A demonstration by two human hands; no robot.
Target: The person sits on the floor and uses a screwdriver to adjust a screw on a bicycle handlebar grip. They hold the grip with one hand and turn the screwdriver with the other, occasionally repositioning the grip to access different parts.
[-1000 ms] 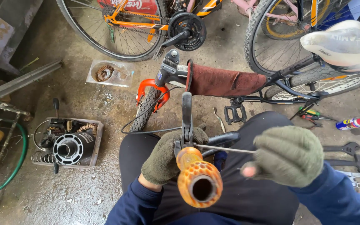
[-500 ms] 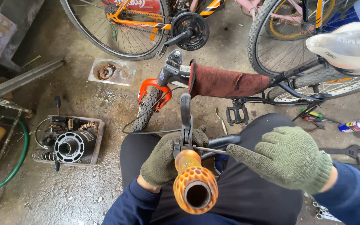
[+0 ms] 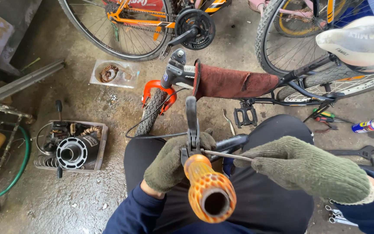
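right hand (image 3: 312, 171) has swung back in, fingers pinched on thin rod (image 3: 226, 155), left hand (image 3: 174, 162) still wrapped round handlebar by orange grip (image 3: 208, 190)

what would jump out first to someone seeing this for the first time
The orange handlebar grip fills the bottom centre, its open end facing the camera. The gloved left hand wraps the handlebar by the brake lever, while the gloved right hand pokes a thin metal tool at the clamp. Beyond, a small bike with a rust-red padded frame cover lies on the dirty concrete floor.
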